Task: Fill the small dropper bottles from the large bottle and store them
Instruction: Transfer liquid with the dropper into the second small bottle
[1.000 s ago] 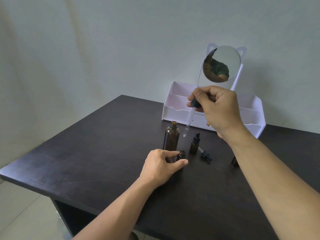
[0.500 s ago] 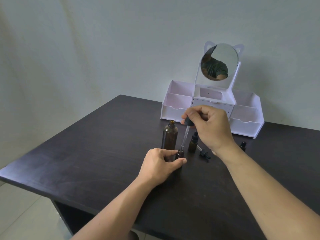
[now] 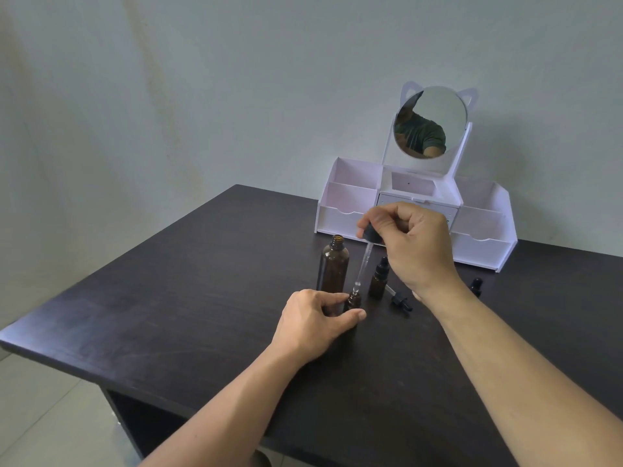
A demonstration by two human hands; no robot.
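Dark wood-grain table (image 3: 175, 291) against a plain pale wall (image 3: 202, 96); light tiled floor (image 3: 40, 416) shows at lower left. White organizer (image 3: 478, 244) with open compartments stands at the table's back edge, a round mirror (image 3: 431, 121) with cat ears rising from its middle.

Counts: one large brown bottle (image 3: 333, 268), uncapped, upright. Two small dropper bottles: one open (image 3: 354, 299), just in front of the large bottle, and one capped (image 3: 379, 278) just to its right. One loose dropper cap (image 3: 399, 299) lying on the table beside the capped bottle. One more small dark piece (image 3: 476, 286) further right, near the organizer, too small to tell what it is.

Left hand (image 3: 315, 323) has thumb and fingers curled round the open small bottle, holding it on the table. Right hand (image 3: 409, 244) pinches the black bulb of a glass dropper (image 3: 363, 264); its tube slants down with the tip at the open bottle's mouth.
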